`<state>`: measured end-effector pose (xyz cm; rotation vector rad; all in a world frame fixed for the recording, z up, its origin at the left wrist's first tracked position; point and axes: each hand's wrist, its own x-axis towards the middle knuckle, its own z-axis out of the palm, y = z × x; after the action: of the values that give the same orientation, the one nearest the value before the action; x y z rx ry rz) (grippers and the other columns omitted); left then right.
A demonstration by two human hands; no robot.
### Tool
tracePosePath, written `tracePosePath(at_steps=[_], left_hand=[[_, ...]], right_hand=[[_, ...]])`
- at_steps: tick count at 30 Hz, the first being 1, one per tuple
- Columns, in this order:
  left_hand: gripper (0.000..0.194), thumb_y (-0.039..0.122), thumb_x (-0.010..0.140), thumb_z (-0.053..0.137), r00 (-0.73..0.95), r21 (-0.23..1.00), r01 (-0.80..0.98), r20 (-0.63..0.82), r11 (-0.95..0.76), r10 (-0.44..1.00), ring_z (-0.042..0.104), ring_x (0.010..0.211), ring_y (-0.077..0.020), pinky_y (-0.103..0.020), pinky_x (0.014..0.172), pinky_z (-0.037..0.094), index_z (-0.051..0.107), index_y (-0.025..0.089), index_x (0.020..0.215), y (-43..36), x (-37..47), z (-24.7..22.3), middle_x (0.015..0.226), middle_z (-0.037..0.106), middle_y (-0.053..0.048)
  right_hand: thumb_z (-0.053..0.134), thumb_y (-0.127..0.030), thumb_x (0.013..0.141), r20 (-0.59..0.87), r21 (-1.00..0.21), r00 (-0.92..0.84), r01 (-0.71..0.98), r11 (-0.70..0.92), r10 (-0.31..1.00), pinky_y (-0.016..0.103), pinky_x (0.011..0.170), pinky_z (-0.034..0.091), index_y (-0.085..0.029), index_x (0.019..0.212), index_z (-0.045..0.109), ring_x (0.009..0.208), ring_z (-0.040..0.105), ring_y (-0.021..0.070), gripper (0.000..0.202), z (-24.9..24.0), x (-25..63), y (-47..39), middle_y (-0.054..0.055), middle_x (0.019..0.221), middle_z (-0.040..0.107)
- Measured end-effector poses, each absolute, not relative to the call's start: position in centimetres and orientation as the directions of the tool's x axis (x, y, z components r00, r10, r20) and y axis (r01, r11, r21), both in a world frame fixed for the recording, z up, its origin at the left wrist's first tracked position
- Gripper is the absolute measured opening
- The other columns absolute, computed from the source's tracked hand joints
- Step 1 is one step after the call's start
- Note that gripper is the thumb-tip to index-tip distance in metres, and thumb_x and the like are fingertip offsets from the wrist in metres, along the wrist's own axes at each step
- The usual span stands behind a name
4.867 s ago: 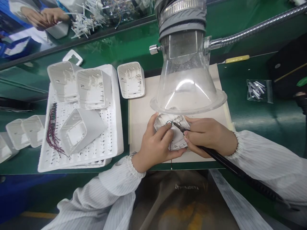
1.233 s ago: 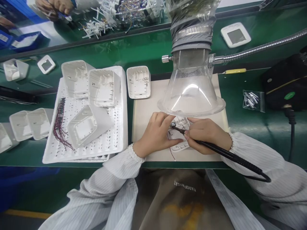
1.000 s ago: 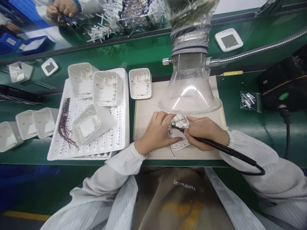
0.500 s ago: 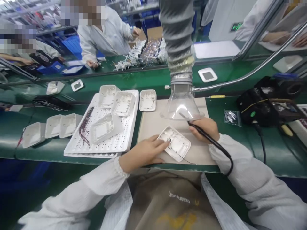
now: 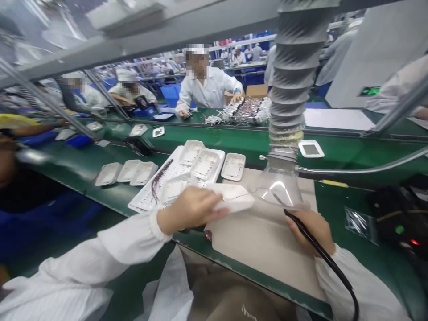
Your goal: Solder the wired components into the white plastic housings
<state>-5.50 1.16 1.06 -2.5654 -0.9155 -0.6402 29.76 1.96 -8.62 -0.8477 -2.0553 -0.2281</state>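
My left hand (image 5: 192, 207) grips a white plastic housing (image 5: 239, 198), raised off the cardboard sheet (image 5: 264, 240) and tilted on edge. A thin dark wire trails from the housing; its inside is turned out of view. In my right hand (image 5: 312, 227) is a soldering iron (image 5: 296, 218), its black cable running down along my wrist. The iron's tip lies behind or under the clear fume hood (image 5: 281, 185). Left of the housing, a white perforated tray (image 5: 142, 199) carries several white housings (image 5: 205, 164) and a bundle of dark red wires (image 5: 160, 178).
Another housing (image 5: 233, 166) stands behind the cardboard, with several more at left (image 5: 109, 174). The grey duct (image 5: 294, 89) hangs over the bench. Right are a yellow-handled tool (image 5: 335, 183), a plastic bag (image 5: 359, 224) and black equipment (image 5: 404, 214). A co-worker (image 5: 207, 84) sits across.
My left hand has lifted the housing off the cardboard, tipping it and carrying it left toward the tray. My right hand still holds the soldering iron by the hood. The camera view has shifted.
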Motion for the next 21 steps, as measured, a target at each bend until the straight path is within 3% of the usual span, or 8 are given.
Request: tracePosePath(at_steps=[4,8,11,16,19,21], left_hand=[[0.029,0.043,0.091,0.061,0.322,-0.122,0.946,0.417,-0.299,0.850,0.065,0.067,-0.0210,-0.029,0.064,0.045,0.061,0.020,0.109,11.8,-7.3,6.7,0.069,0.065,-0.002],[0.032,0.036,0.093,0.058,0.156,-0.105,0.987,0.371,-0.126,0.916,0.065,0.102,-0.0311,-0.037,0.084,0.047,0.061,0.015,0.116,24.1,-6.4,9.1,0.101,0.070,-0.014],[0.035,0.033,0.098,0.052,0.120,-0.091,0.991,0.312,-0.096,0.943,0.062,0.112,-0.0320,-0.043,0.093,0.048,0.059,0.011,0.123,30.2,-4.9,8.1,0.116,0.066,-0.019],[0.039,0.040,0.097,0.061,0.187,-0.086,0.980,0.055,-0.182,0.981,0.061,0.113,-0.0244,-0.048,0.097,0.052,0.059,0.015,0.127,34.4,-3.5,5.2,0.128,0.060,-0.011],[0.037,0.032,0.092,0.067,0.308,-0.059,0.946,-0.134,-0.318,0.942,0.063,0.111,-0.0234,-0.042,0.098,0.052,0.062,0.017,0.125,34.3,-4.5,5.4,0.123,0.065,-0.010],[0.043,0.025,0.080,0.075,0.377,-0.022,0.918,-0.263,-0.397,0.888,0.066,0.103,-0.0212,-0.033,0.093,0.052,0.066,0.022,0.121,32.8,-6.1,5.8,0.114,0.071,-0.005]], right_hand=[[0.059,-0.026,0.096,0.790,-0.115,-0.420,0.615,0.780,0.448,0.032,0.074,0.058,-0.020,0.098,0.064,0.075,0.072,0.0214,0.008,-9.0,30.1,2.3,0.005,0.084,0.073],[0.060,-0.022,0.095,0.802,-0.105,-0.416,0.609,0.786,0.429,0.032,0.079,0.057,-0.019,0.097,0.065,0.077,0.071,0.0205,0.006,-9.1,30.1,2.2,0.004,0.084,0.073],[0.060,-0.018,0.094,0.789,-0.118,-0.425,0.604,0.788,0.444,0.031,0.083,0.056,-0.018,0.096,0.066,0.079,0.070,0.0194,0.006,-9.0,30.1,2.1,0.005,0.084,0.072],[0.060,-0.015,0.093,0.782,-0.132,-0.434,0.585,0.800,0.446,0.032,0.089,0.055,-0.015,0.099,0.066,0.085,0.069,0.0198,0.009,-9.1,30.2,2.1,0.006,0.087,0.072],[0.062,-0.014,0.092,0.780,-0.130,-0.437,0.587,0.799,0.448,0.033,0.092,0.054,-0.014,0.101,0.067,0.089,0.070,0.0212,0.011,-9.4,30.3,2.2,0.007,0.090,0.072],[0.063,-0.016,0.091,0.779,-0.118,-0.441,0.595,0.795,0.445,0.034,0.093,0.055,-0.015,0.101,0.067,0.089,0.070,0.0224,0.011,-9.5,30.5,2.2,0.008,0.091,0.072]])
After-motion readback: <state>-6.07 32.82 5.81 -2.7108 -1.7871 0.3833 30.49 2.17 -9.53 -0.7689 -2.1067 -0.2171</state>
